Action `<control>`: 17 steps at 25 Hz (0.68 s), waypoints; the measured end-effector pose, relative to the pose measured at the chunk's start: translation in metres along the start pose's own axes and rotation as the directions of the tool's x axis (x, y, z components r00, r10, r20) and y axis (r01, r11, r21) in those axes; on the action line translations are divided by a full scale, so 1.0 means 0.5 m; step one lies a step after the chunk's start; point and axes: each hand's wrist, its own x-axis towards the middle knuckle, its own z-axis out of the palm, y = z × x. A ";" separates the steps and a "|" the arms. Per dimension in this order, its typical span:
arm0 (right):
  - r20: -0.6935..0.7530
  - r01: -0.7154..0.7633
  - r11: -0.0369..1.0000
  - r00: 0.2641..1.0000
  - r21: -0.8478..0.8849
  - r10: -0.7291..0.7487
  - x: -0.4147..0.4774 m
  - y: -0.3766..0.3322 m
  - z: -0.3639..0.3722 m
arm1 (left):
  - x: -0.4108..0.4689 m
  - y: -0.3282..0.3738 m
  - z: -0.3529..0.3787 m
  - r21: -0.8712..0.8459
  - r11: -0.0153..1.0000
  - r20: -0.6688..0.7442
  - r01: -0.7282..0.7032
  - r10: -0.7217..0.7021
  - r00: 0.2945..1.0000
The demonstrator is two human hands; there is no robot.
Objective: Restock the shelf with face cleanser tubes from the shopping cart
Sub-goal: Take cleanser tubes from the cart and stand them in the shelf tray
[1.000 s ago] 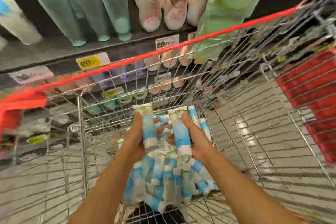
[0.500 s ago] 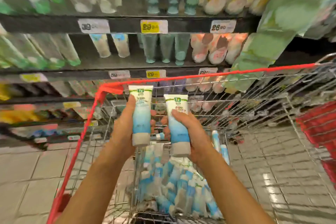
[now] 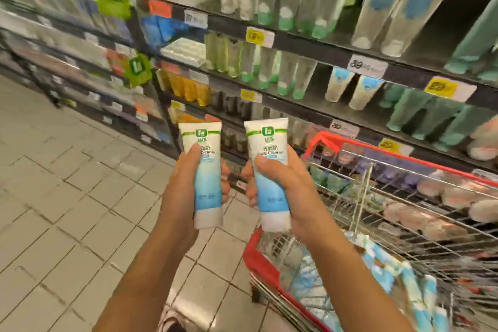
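Note:
My left hand [image 3: 180,191] grips a white and blue face cleanser tube [image 3: 205,178], cap end down. My right hand [image 3: 285,191] grips a second, matching face cleanser tube [image 3: 269,175] the same way, right beside the first. Both tubes are held upright at chest height, in front of the dark shelf [image 3: 310,113]. The red-rimmed wire shopping cart [image 3: 350,147] stands at the lower right, with several more blue and white tubes [image 3: 404,277] piled inside it.
The shelf rows hold green, teal, white and pink tubes, with yellow and white price tags [image 3: 260,35] along their edges. A gap [image 3: 323,81] shows on the middle row next to two white tubes [image 3: 353,91]. Beige tiled floor [image 3: 67,183] spreads to the left.
Both hands lifted a tube each out of the cart and raised them. The view swung left and up, so the cart now sits at the right and the shelves fill the top.

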 end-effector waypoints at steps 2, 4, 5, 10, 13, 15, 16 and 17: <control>-0.002 0.019 1.000 1.000 0.005 -0.019 0.046 0.026 0.084 | 0.017 0.061 -0.081 0.018 1.000 -0.005 -0.014 0.014 1.000; 0.007 0.027 1.000 1.000 0.012 -0.027 0.096 0.058 0.172 | 0.040 0.125 -0.158 0.026 0.999 0.022 -0.024 0.024 0.999; 0.013 0.025 1.000 1.000 0.019 -0.025 0.117 0.071 0.209 | 0.051 0.152 -0.188 0.030 0.999 0.030 -0.032 0.031 0.999; 0.029 0.028 0.996 0.999 0.081 -0.030 0.208 0.114 0.340 | 0.124 0.249 -0.311 0.026 0.999 0.026 -0.025 0.025 0.999; 0.001 0.004 0.994 1.000 0.112 -0.004 0.278 0.108 0.362 | 0.193 0.284 -0.333 -0.037 0.999 0.070 0.000 0.002 0.998; -0.008 -0.017 0.992 1.000 0.128 0.018 0.331 0.093 0.369 | 0.245 0.308 -0.336 -0.072 0.997 0.092 0.006 0.000 0.996; 0.001 -0.030 0.987 1.000 0.158 0.030 0.364 0.083 0.370 | 0.276 0.322 -0.335 -0.086 0.996 0.107 0.004 0.005 0.994; 0.014 -0.040 0.980 0.999 0.195 0.038 0.397 0.071 0.371 | 0.308 0.336 -0.333 -0.091 0.996 0.122 -0.003 0.014 0.992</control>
